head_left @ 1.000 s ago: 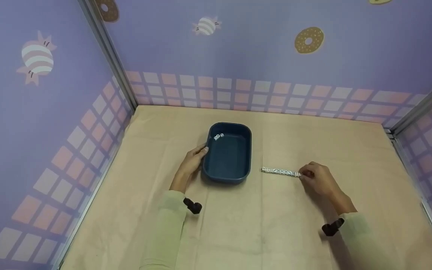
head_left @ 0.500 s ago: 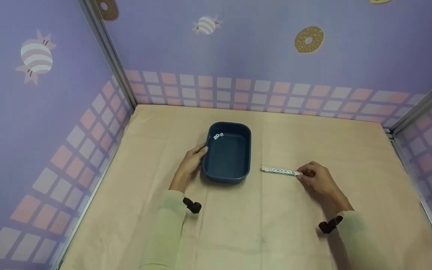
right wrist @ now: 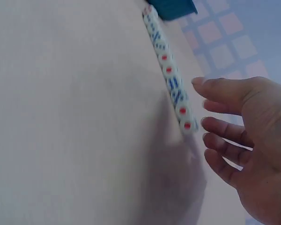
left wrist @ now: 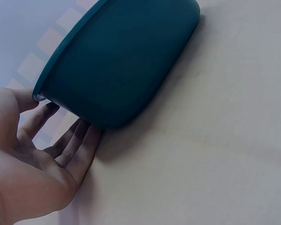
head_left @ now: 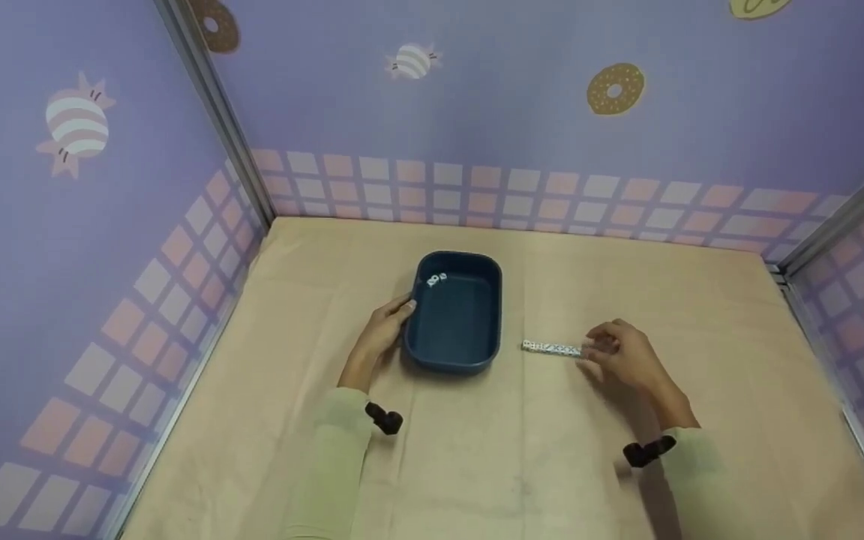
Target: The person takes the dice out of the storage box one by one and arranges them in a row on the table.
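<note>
A dark blue rectangular bin [head_left: 453,366] stands on the cloth, and a few white dice [head_left: 436,280] lie inside near its far left corner. My left hand [head_left: 383,330] grips the bin's left side, thumb over the rim and fingers beneath, as the left wrist view shows. To the right of the bin, several white dice form a straight row [head_left: 552,348], with red and blue pips visible in the right wrist view. My right hand [head_left: 627,356] hovers at the row's right end. Its thumb and fingers are spread and relaxed, with a gap between them and the dice [right wrist: 173,83].
A beige cloth [head_left: 462,465] covers the work surface. Purple walls [head_left: 507,97] with printed sweets and a checked border enclose the back and both sides, joined by metal corner posts [head_left: 214,105].
My right hand has shifted left along the row; its fingers, earlier pinched at the right end, are now apart. The left hand and bin stay put, while the head view tilts slightly.
</note>
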The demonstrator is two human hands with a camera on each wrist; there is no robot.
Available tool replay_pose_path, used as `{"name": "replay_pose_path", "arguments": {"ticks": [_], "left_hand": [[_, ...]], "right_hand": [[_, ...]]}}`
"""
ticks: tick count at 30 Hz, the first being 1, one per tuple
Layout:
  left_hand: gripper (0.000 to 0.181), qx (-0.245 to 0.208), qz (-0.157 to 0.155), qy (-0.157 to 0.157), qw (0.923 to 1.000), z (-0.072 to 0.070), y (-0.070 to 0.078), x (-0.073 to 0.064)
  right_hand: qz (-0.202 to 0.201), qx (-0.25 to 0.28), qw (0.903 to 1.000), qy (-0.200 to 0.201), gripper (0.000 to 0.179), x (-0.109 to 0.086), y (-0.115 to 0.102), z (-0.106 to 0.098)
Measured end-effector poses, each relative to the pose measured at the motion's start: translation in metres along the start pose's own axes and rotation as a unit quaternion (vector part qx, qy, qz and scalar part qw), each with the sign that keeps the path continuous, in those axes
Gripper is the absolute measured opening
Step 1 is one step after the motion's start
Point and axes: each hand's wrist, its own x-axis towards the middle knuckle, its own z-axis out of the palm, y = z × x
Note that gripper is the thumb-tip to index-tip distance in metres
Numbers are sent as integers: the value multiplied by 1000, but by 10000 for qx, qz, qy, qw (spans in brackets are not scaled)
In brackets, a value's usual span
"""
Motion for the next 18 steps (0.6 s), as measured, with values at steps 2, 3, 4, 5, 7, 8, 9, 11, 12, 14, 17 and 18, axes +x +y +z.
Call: {"name": "replay_pose_path", "arguments": {"ticks": [2,3,4,5,7,8,9,11,12,14,17,18], "left_hand": [[57,39,34,28,10000,1,0,0],[57,44,47,17,10000,2,1,0],[57,47,51,12,10000,2,1,0],[57,33,41,-4,10000,1,1,0],[56,-4,0,-20,10000,1,2,0],[56,-42,-18,-12,10000,0,3,0],[55,-82,-53,-5,10000,0,4,-1],[55,-116,-103,37,9999,0,5,-1],[54,-157,-131,51,9998,0,5,-1],[54,-225,-167,46,9996,0,5,-2],[54,-286,-237,-26,9993,-1,4,-1],[54,-319,-275,-50,9991,-1,4,-2]], "right_hand": [[-158,104,9997,159,31,8,-12,5],[-264,124,9993,243,31,13,-19,7],[-381,145,9986,333,31,19,-26,11],[-516,171,9976,426,31,25,-33,15],[-787,229,9948,601,32,38,-48,25],[-932,243,9931,666,32,44,-55,32],[-1064,271,9914,718,32,51,-61,38],[-1267,356,9882,784,33,63,-74,52],[-1336,421,9869,804,33,69,-80,59],[-1407,529,9851,837,32,79,-91,71],[-1382,853,9835,799,31,96,-108,87],[-1327,983,9834,751,32,102,-113,92]]}}
